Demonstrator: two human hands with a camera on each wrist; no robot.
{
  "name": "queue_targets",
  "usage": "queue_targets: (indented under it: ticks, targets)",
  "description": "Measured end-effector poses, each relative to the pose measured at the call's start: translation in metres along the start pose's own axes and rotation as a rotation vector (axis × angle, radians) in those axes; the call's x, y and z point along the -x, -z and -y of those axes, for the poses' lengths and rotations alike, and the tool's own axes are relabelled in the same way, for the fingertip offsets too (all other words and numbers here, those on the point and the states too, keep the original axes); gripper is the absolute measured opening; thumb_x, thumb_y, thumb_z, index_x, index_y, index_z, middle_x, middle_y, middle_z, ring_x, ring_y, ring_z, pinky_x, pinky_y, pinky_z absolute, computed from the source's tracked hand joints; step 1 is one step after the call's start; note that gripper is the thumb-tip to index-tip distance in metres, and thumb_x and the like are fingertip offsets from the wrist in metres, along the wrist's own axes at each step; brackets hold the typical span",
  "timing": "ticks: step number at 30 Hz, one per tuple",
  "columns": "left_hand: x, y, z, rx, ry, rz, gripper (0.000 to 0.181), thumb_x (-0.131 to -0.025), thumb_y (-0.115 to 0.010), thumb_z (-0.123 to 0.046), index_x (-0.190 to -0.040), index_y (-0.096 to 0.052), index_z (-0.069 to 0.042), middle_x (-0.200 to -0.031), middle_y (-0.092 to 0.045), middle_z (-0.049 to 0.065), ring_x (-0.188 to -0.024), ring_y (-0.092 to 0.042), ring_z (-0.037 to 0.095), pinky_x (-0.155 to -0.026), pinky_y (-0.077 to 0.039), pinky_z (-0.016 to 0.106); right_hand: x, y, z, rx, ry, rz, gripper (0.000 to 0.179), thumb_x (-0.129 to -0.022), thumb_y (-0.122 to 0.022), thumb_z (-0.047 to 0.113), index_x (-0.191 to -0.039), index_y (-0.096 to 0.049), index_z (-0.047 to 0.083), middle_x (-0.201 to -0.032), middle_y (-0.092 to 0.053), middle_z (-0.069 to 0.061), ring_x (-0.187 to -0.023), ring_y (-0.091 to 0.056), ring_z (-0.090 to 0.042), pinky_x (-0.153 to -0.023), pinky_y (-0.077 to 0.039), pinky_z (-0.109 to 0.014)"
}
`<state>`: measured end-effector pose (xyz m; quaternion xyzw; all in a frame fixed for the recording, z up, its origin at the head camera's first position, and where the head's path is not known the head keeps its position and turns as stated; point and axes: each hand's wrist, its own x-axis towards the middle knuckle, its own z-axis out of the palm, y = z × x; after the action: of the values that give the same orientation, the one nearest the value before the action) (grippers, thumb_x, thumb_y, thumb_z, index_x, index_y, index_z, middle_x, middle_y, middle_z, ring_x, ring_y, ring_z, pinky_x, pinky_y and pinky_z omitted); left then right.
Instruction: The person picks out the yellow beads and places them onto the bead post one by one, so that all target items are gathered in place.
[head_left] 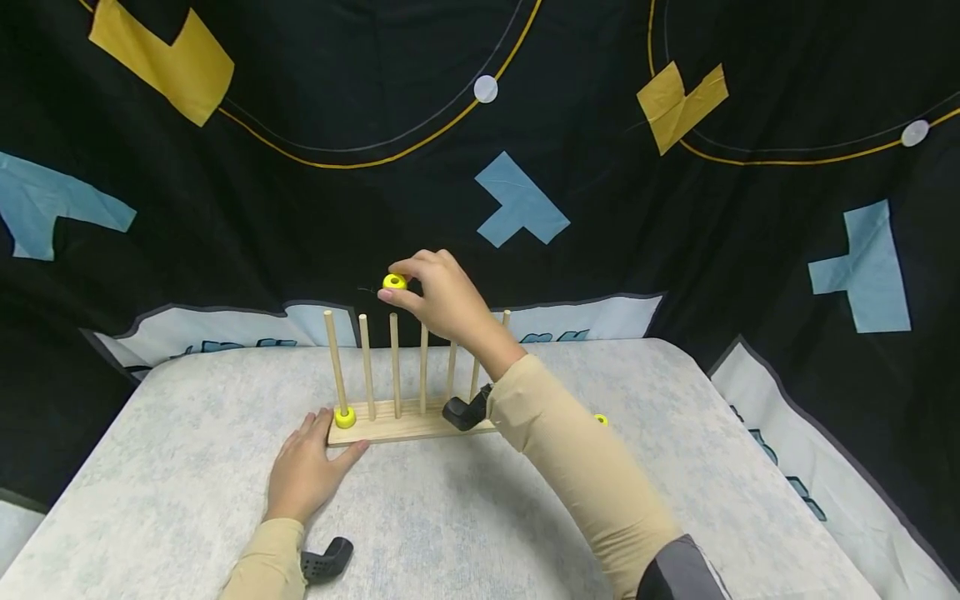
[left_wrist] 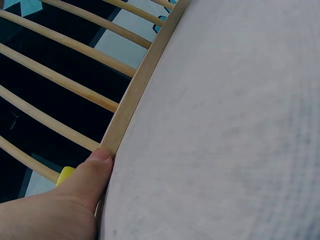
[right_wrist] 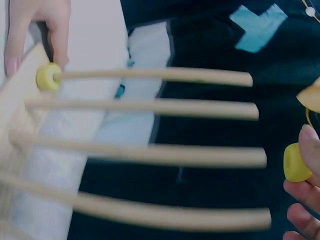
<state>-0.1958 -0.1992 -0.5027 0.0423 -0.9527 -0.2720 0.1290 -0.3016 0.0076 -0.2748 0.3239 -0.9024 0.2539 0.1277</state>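
Currently, right hand (head_left: 446,293) pinches a yellow ring (right_wrist: 296,164) above the peg rack (head_left: 395,367).
Right grip: thumb and fingertips on the ring, held clear of the peg tips. Left hand (head_left: 306,475): grip spread about the rack's left end, thumb against the front edge of the board (left_wrist: 132,100). Second ring (head_left: 345,420) sits at foot of leftmost peg (head_left: 336,362); third ring (head_left: 601,419) lies on worktop (head_left: 225,417) beyond right sleeve (head_left: 577,458).

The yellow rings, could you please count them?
3: one ring in the right hand, another around the leftmost peg, a third on the table; the right arm may hide more.
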Motion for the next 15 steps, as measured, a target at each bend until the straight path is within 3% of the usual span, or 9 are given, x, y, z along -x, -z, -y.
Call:
queue_targets:
  ticks: [9, 15]
  targets:
    - [0.0, 0.002, 0.0, -0.004, 0.006, 0.008, 0.095, -0.089, -0.064, -0.062, -0.148, -0.037, 0.007, -0.15, -0.041, 0.032, -0.143, -0.033, 0.049, -0.118, -0.025, 0.063, -0.015, -0.025, 0.038, 0.027, 0.082, 0.047, 0.044, -0.092, -0.067, 0.046, -0.129, -0.066, 0.022, -0.123, -0.065, 0.009, -0.105, -0.049, -0.007, -0.085, -0.046, -0.019]
    - [0.0, 0.003, 0.0, -0.007, 0.009, 0.021, 0.094, -0.089, -0.064, -0.06, -0.149, -0.036, 0.006, -0.151, -0.04, 0.031, -0.144, -0.032, 0.048, -0.119, -0.024, 0.064, -0.02, -0.036, 0.049, 0.087, 0.11, 0.073, 0.044, -0.093, -0.066, 0.048, -0.129, -0.067, 0.023, -0.121, -0.066, 0.009, -0.104, -0.051, -0.007, -0.086, -0.045, -0.019]
